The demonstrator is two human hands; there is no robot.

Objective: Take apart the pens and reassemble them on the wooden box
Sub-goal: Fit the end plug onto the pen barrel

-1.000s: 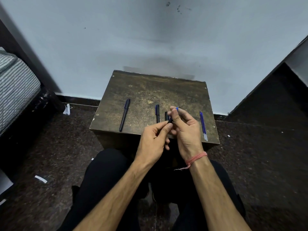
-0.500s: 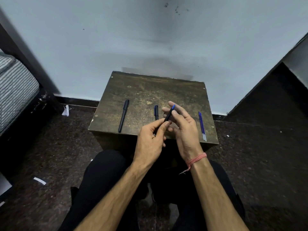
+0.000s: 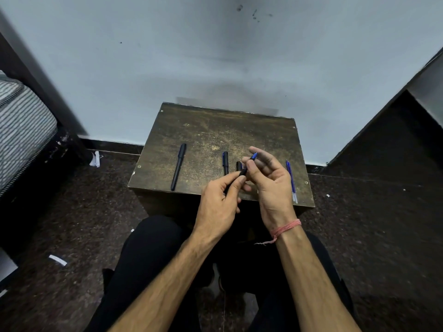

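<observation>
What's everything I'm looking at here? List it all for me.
wooden box: one, dark brown, against the wall
whole pen: one, black, left on the box
pen parts: two, black, mid box
refills: two, blue, right on the box
held pen: one, black with blue tip, between both hands
mattress: one, striped, far left
paper scraps: several, white, on the floor
wrist thread: one, pink, right wrist
left hand: grips held pen
right hand: pinches held pen

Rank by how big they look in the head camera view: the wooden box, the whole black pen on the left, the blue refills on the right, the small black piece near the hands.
1. wooden box
2. black pen and blue refills: similar length, too close to rank
3. small black piece, partly hidden
</observation>
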